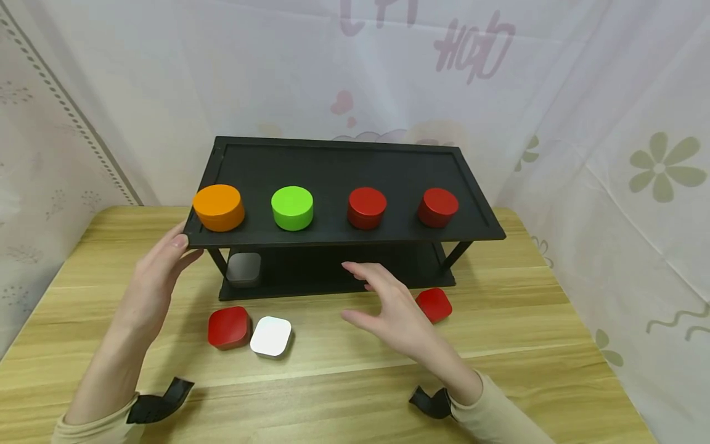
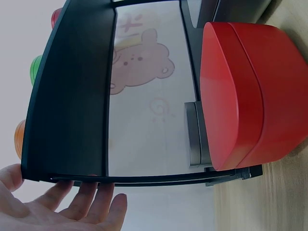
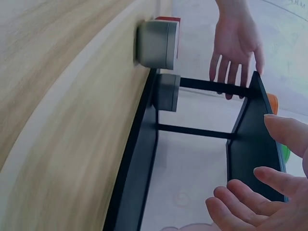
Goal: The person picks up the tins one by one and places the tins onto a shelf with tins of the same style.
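My left hand (image 1: 158,280) is at the left front corner of a black two-tier shelf (image 1: 333,166), its thumb against the top board's corner. In the right wrist view, the extended fingers of that left hand (image 3: 235,48) lie against the shelf's side frame. Fingers apart and holding nothing, my right hand (image 1: 391,308) hovers before the shelf's opening. A red rounded-square tin (image 1: 434,304) is partly covered by it in the head view. Along the top board's front stand an orange round tin (image 1: 219,208), a green one (image 1: 292,208) and two red ones (image 1: 367,208).
A grey square tin (image 1: 244,269) sits on the lower tier's left end. On the wooden table (image 1: 333,401), a red square tin (image 1: 229,328) and a white square tin (image 1: 271,337) stand side by side before the shelf. A patterned cloth (image 1: 277,68) hangs behind.
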The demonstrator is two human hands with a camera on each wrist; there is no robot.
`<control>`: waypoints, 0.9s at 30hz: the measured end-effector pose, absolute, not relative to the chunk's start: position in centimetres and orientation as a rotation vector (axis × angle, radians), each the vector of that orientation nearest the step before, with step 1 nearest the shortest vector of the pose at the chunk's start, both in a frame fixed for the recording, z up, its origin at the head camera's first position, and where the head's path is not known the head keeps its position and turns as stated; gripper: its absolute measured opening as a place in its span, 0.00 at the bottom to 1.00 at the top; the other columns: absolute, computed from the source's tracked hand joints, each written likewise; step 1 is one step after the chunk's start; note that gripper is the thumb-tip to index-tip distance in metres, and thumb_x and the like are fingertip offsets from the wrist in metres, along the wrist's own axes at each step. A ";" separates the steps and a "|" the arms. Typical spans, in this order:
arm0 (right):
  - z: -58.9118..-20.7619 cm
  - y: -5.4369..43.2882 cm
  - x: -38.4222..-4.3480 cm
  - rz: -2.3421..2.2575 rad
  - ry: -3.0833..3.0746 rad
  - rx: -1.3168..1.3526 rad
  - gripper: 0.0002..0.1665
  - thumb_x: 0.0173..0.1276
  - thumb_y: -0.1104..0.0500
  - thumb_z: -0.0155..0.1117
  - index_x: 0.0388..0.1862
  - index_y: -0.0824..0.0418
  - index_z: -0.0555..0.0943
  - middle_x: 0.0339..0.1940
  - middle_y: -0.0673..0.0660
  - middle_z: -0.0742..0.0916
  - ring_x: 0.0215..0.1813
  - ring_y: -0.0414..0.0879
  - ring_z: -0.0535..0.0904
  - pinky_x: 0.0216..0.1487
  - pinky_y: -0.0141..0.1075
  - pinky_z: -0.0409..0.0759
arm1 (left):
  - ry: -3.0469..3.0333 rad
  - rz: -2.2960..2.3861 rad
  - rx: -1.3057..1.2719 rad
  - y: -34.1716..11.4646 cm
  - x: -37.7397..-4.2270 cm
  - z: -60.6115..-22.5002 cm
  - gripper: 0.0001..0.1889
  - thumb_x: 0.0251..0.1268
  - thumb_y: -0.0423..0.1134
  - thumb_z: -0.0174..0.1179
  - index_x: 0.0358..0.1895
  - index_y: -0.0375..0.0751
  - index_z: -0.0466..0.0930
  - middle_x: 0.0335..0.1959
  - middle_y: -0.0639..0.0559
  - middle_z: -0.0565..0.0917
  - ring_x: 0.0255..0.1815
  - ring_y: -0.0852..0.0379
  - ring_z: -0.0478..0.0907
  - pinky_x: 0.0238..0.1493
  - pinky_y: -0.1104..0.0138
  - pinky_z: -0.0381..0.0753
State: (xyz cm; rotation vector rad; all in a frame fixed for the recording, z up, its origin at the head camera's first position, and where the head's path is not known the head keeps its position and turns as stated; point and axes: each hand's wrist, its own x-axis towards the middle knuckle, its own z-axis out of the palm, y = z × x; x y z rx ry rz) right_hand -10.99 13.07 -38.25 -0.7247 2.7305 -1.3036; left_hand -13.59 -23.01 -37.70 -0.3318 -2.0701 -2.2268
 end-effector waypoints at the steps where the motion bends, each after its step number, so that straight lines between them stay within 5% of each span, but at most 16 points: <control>1: -38.3 12.9 -11.0 -1.302 2.723 -0.720 0.42 0.63 0.55 0.78 0.75 0.44 0.71 0.68 0.45 0.79 0.66 0.52 0.78 0.66 0.48 0.83 | -2.073 -2.226 -0.332 -23.0 -13.6 -37.7 0.24 0.85 0.41 0.41 0.77 0.39 0.67 0.74 0.55 0.73 0.74 0.57 0.63 0.66 0.77 0.70; 27: -40.7 7.3 -10.3 -1.115 2.634 -0.787 0.42 0.65 0.50 0.77 0.76 0.44 0.70 0.69 0.49 0.80 0.68 0.46 0.79 0.69 0.42 0.82 | -2.103 -2.207 -0.325 -23.1 -13.7 -37.8 0.24 0.85 0.42 0.41 0.78 0.42 0.66 0.77 0.55 0.70 0.76 0.56 0.60 0.66 0.78 0.70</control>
